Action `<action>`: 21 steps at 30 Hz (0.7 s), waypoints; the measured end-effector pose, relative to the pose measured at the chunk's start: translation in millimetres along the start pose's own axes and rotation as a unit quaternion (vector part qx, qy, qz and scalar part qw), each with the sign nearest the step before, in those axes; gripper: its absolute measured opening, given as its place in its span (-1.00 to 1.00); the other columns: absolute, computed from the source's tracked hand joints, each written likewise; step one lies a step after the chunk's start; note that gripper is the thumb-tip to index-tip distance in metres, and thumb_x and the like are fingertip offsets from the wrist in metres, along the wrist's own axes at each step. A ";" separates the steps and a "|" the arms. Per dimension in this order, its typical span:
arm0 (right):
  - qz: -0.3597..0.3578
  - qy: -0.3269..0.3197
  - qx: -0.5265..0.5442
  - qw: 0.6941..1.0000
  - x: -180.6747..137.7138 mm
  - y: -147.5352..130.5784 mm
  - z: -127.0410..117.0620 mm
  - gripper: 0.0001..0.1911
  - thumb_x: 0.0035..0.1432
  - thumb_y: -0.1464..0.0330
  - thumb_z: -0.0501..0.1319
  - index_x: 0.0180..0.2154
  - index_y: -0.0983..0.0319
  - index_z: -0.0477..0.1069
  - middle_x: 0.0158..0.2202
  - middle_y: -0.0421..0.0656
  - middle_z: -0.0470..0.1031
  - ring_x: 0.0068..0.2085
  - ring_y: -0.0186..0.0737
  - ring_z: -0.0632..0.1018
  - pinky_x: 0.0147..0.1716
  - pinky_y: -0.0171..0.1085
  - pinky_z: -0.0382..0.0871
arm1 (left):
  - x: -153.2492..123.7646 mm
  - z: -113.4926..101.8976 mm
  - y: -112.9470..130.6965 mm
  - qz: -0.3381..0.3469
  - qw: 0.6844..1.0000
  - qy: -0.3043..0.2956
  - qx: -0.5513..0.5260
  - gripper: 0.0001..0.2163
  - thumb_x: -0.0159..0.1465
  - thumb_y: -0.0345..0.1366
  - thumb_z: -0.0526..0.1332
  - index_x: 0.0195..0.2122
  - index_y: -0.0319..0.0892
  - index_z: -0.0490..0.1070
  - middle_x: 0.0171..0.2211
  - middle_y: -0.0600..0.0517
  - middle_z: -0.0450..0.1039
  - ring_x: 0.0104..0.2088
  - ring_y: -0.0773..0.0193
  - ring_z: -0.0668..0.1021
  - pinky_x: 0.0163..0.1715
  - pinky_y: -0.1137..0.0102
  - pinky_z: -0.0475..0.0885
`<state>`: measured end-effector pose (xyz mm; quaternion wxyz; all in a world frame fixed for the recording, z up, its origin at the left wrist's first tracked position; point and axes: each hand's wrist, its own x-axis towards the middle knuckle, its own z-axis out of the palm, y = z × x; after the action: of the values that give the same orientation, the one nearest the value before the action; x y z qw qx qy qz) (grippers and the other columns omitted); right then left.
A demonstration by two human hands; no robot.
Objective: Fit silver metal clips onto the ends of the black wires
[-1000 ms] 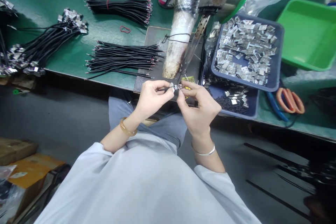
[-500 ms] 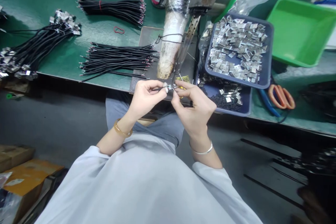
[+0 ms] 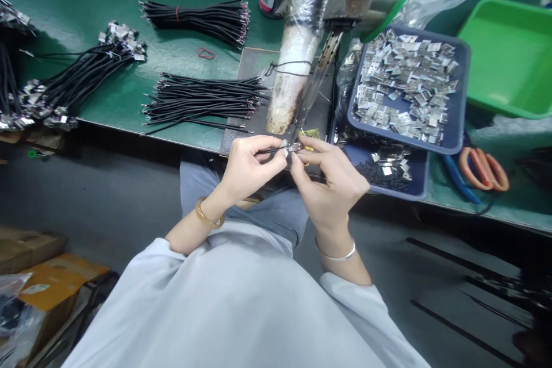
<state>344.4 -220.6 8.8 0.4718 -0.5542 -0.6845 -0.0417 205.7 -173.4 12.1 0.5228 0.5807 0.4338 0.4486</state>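
My left hand (image 3: 254, 168) pinches a short black cable (image 3: 268, 150) between thumb and forefinger. At the cable's end, by the fingertips, sits a small shiny metal terminal (image 3: 296, 147). The thumb and forefinger of my right hand (image 3: 330, 179) close around the terminal's far side. How the cable's wires meet the metal is too small to make out. Just beyond my fingers hangs a soldering iron (image 3: 328, 53) with a perforated metal barrel, beside a plastic-wrapped tube (image 3: 290, 77) with a scorched white end. A yellowish sponge (image 3: 311, 133) lies partly behind my right fingers.
Black cables (image 3: 202, 98) lie loose to the left, near a tied bundle (image 3: 198, 18) and cables with metal ends (image 3: 92, 72). Right of my hands, a blue tray of metal terminals (image 3: 460, 77) overlaps a lower tray (image 3: 420, 187). Orange-handled scissors (image 3: 483, 168) and a green bin (image 3: 509, 57) stand farther right.
The view has shifted, so the bench appears farther right. My hands stay together at the cable end, and the metal terminal now shows more plainly between their fingertips.
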 end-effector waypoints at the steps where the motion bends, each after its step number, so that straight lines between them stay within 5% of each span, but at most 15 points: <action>1: -0.006 -0.001 -0.002 1.000 -1.3 0.0 -0.2 -0.89 0.24 0.44 0.28 -0.36 0.18 0.43 -0.19 -0.14 0.68 -0.18 -0.22 0.70 -0.23 -0.29 0.61 | 0.5 -0.8 -0.9 -0.011 1.000 -0.008 -0.005 -0.88 0.05 -0.37 0.28 -0.45 -0.27 0.60 -0.52 0.06 0.52 -0.52 0.43 0.46 -0.55 0.58 0.34; 7: 0.001 -0.001 0.004 1.000 -5.9 3.8 -0.8 -0.90 0.25 0.46 0.25 -0.32 0.19 0.36 -0.22 -0.13 0.68 -0.28 -0.27 0.70 -0.35 -0.40 0.55 | -1.9 -1.9 -6.2 -0.039 0.998 -0.037 -0.026 -0.88 0.07 -0.34 0.27 -0.50 -0.28 0.57 -0.64 0.12 0.37 -0.63 0.49 0.30 -0.62 0.57 0.24; 11: 0.104 -0.012 0.051 0.993 -1.3 7.2 -1.4 -0.89 0.31 0.37 0.20 -0.31 0.18 0.31 -0.48 -0.29 0.54 -0.60 -0.44 0.52 -0.61 -0.48 0.36 | -10.6 1.7 -3.6 0.051 0.997 -0.037 0.045 -0.86 0.11 -0.40 0.22 -0.43 -0.26 0.60 -0.48 0.01 0.57 -0.51 0.41 0.47 -0.54 0.58 0.34; 15: 0.157 -0.091 0.171 0.968 3.4 8.8 -4.4 -0.86 0.34 0.34 0.17 -0.32 0.17 0.26 -0.58 -0.39 0.35 -0.63 -0.46 0.46 -0.64 -0.49 0.32 | -16.1 1.4 -0.5 0.142 0.986 -0.033 0.085 -0.91 0.09 -0.43 0.24 -0.47 -0.26 0.55 -0.56 0.06 0.49 -0.59 0.47 0.35 -0.56 0.56 0.29; 21: -0.056 -0.064 0.024 0.996 -0.6 9.7 -11.6 -0.92 0.28 0.44 0.23 -0.30 0.17 0.44 -0.36 -0.22 0.60 -0.35 -0.32 0.63 -0.33 -0.38 0.51 | -18.6 -1.8 -3.4 -0.007 0.997 -0.061 -0.046 -0.86 0.12 -0.30 0.26 -0.49 -0.27 0.54 -0.55 0.04 0.50 -0.55 0.44 0.42 -0.54 0.56 0.35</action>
<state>359.1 -224.1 10.3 0.4370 -0.5047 -0.7443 -0.0157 199.7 -190.9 7.5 0.5775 0.5793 0.3845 0.4279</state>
